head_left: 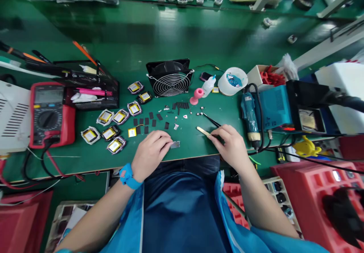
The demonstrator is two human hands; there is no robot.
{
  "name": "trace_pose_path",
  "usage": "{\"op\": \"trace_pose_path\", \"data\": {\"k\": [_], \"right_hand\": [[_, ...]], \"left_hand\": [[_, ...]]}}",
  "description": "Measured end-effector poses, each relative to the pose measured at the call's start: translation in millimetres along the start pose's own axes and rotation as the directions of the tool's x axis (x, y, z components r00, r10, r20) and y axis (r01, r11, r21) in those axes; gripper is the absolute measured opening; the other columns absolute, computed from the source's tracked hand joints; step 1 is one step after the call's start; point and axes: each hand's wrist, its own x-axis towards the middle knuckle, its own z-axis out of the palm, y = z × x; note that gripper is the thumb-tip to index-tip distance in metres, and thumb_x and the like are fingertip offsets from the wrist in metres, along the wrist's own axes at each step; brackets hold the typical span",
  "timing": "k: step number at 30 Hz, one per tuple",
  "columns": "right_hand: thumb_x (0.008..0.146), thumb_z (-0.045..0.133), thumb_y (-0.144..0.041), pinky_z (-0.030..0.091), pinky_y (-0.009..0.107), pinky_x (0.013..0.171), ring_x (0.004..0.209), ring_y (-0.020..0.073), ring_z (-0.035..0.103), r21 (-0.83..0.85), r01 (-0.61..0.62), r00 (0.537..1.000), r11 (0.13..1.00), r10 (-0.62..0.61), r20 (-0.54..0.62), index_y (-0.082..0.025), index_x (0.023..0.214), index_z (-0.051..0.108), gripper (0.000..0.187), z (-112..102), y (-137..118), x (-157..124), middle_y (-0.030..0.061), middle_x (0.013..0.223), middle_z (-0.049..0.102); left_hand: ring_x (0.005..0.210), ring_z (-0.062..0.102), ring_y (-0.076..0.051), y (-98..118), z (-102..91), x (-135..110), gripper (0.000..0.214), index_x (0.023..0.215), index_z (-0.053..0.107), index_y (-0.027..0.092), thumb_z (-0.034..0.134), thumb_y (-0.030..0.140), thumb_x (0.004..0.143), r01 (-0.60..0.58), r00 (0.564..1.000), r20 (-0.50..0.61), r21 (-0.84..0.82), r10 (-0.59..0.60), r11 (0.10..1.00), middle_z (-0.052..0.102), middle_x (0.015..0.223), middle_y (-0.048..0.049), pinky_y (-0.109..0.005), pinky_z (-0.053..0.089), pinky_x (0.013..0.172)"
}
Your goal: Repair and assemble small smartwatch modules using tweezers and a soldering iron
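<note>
My left hand (153,152), a blue band on its wrist, is closed in a pinch at the table's front edge. Its fingertips grip the end of a small flat grey rectangular piece (175,144). My right hand (230,145) is closed around a short cream-coloured stick (203,131) whose rounded end points left. Black tweezers (212,120) reach out beside the right fingers; whether the hand also holds them I cannot tell. Between the hands and the fan lie several black rectangular pads (154,123), a small silvery scrap (176,126) and a yellow battery (132,132).
Several watch-like units (121,117) lie on the left, near a red multimeter (47,112). A black fan (170,79) stands at the back. To the right are a white tub (232,81), a pink stand (196,96), a blue electric screwdriver (250,116) and a blue machine (274,107).
</note>
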Motion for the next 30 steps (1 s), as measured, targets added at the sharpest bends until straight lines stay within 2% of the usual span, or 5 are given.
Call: {"op": "trace_pose_path", "data": {"k": [10, 15, 19, 23, 30], "right_hand": [[0.098, 0.064, -0.025, 0.046, 0.035, 0.070, 0.079, 0.0240, 0.056, -0.149, 0.034, 0.998, 0.988, -0.026, 0.050, -0.019, 0.084, 0.068, 0.016, 4, 1, 3, 0.0066, 0.082, 0.064], [0.100, 0.060, -0.025, 0.048, 0.037, 0.072, 0.080, 0.0245, 0.057, -0.142, 0.006, 0.999, 0.990, 0.000, 0.041, -0.019, 0.085, 0.068, 0.018, 5, -2, 3, 0.0076, 0.082, 0.065], [0.101, 0.060, -0.026, 0.053, 0.036, 0.077, 0.086, 0.0220, 0.063, 0.176, 0.007, 1.000, 0.984, -0.008, 0.002, -0.019, 0.097, 0.070, 0.013, 4, -28, 4, 0.0083, 0.091, 0.070], [0.097, 0.067, -0.037, 0.052, 0.028, 0.065, 0.075, 0.0155, 0.062, 0.599, -0.024, 0.995, 0.800, -0.039, 0.093, -0.021, 0.100, 0.071, 0.016, 8, -63, 4, 0.0034, 0.087, 0.069], [0.097, 0.065, -0.031, 0.047, 0.025, 0.060, 0.064, 0.0122, 0.058, 0.724, -0.185, 0.982, 0.664, 0.158, 0.106, -0.021, 0.082, 0.069, 0.019, 28, -84, -2, -0.0003, 0.072, 0.064]], "left_hand": [[0.093, 0.064, -0.019, 3, 2.8, -7, 0.012, 0.109, 0.069, 0.021, 0.067, 0.021, 0.097, -0.081, 0.996, 0.026, -0.084, 0.083, 0.993, 0.076, 0.101, -0.0036, -0.034, 0.055, 0.085], [0.093, 0.068, -0.019, 14, 3.6, -10, 0.008, 0.101, 0.074, 0.023, 0.069, 0.023, 0.095, 0.162, 0.985, -0.008, -0.320, -0.174, 0.934, 0.077, 0.098, -0.0040, -0.035, 0.055, 0.086], [0.078, 0.069, -0.017, 32, 0.7, -9, 0.017, 0.092, 0.073, 0.020, 0.079, 0.035, 0.086, 0.500, 0.792, 0.278, -0.806, -0.543, 0.317, 0.074, 0.086, -0.0044, -0.030, 0.058, 0.072], [0.067, 0.062, -0.010, 51, -0.2, -7, 0.030, 0.082, 0.069, 0.017, 0.090, 0.036, 0.075, 0.521, 0.632, 0.580, -0.809, -0.514, -0.273, 0.067, 0.075, -0.0004, -0.021, 0.056, 0.064], [0.067, 0.060, -0.008, 62, 9.4, -8, 0.035, 0.081, 0.066, 0.016, 0.093, 0.037, 0.071, 0.493, 0.570, 0.559, -0.819, -0.602, -0.293, 0.064, 0.075, 0.0016, -0.018, 0.054, 0.061]]}}
